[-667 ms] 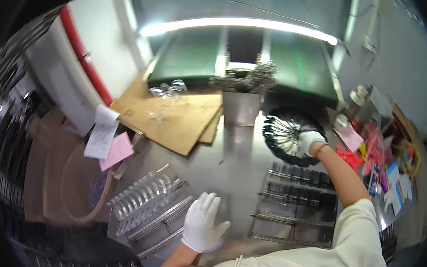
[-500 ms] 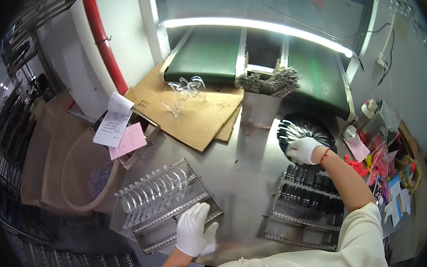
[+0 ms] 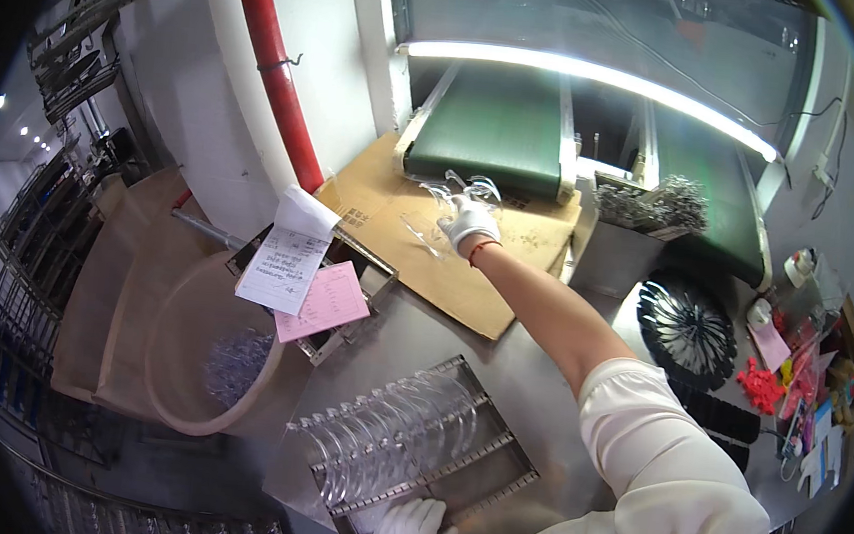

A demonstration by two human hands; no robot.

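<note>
My right hand [image 3: 470,226], in a white glove, reaches over the cardboard sheet [image 3: 485,297]. Its thumb and fingers look apart at a small heap of curved clear plastic pieces [image 3: 481,188], touching or almost touching them; the fingertips are partly lost against the clear plastic. My left hand [image 3: 411,533], gloved too, lies at the near edge of a metal rack [image 3: 474,497], fingers stretched and thumb apart, holding nothing visible. Along the rack's far part stands a row of similar curved clear pieces [image 3: 389,430].
Two green conveyor belts [image 3: 493,132] lie behind the table. A metal bin of thin metal parts [image 3: 658,205], a round fan of black pieces [image 3: 688,328] and black pieces in rows [image 3: 716,415] are to the right. Paper slips [image 3: 324,302] and a large tan tub [image 3: 162,387] are at left.
My right hand has left the round fan of black pieces and moved left and away to the cardboard. The view has swung left. My left hand stays by the rack.
</note>
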